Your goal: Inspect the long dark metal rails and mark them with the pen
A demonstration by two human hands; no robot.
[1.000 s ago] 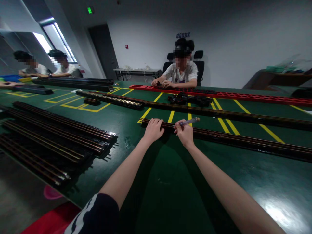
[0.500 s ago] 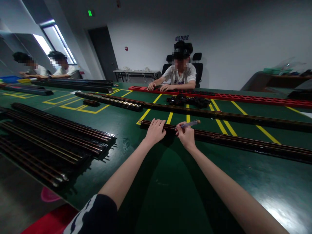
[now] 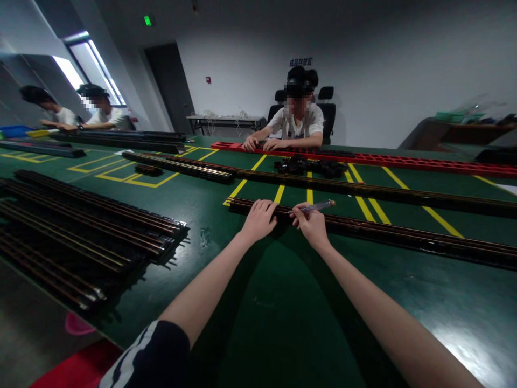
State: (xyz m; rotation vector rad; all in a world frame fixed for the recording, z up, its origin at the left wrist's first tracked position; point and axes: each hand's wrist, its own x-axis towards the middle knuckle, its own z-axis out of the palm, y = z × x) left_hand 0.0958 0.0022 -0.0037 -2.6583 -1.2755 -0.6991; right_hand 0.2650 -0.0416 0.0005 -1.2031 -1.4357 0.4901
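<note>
A long black rail [image 3: 388,233] with copper-coloured strips lies across the green table in front of me. Near its left end, my left hand [image 3: 259,221] rests over it, fingers close together and bent over the far edge. Just to the right, my right hand [image 3: 313,228] pinches a pen-like tool [image 3: 322,205] with a clear barrel and a yellowish end. The tool slants, its back end up to the right and its tip down at the rail. My fingers partly cover the tip, so I cannot tell whether it touches.
Several similar rails [image 3: 81,221] lie at the left. Another long rail [image 3: 343,187] runs behind mine, near dark parts [image 3: 309,166]. A person [image 3: 301,121] sits opposite, hands at a red slotted frame [image 3: 404,163]. Two other people sit far left. Yellow tape marks the green table [image 3: 278,323].
My right hand and the tool have shifted slightly to the right along the rail. My left hand keeps its place on the rail. The whole view has moved a little.
</note>
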